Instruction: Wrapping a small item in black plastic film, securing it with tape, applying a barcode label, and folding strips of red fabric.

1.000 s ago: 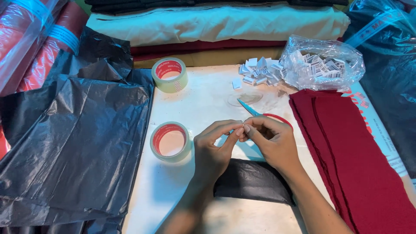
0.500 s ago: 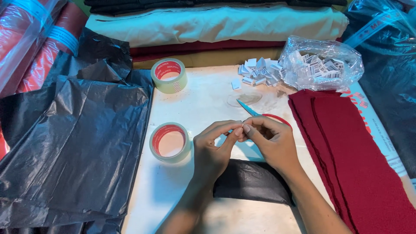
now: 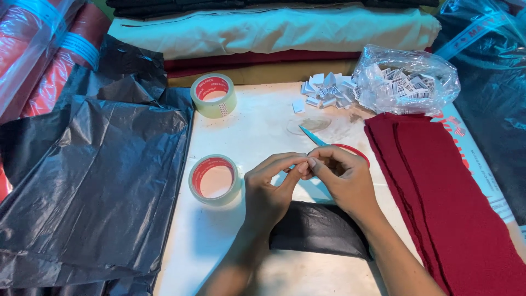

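A white worktop (image 3: 257,126) sits among fabric rolls and black plastic. The left hand (image 3: 268,189) and right hand (image 3: 342,178) meet fingertip to fingertip, pinching something too small to identify; keeping that pinch steady seems wise. The clear bag (image 3: 408,77) holds small white labels (image 3: 323,90), some spilled beside it.
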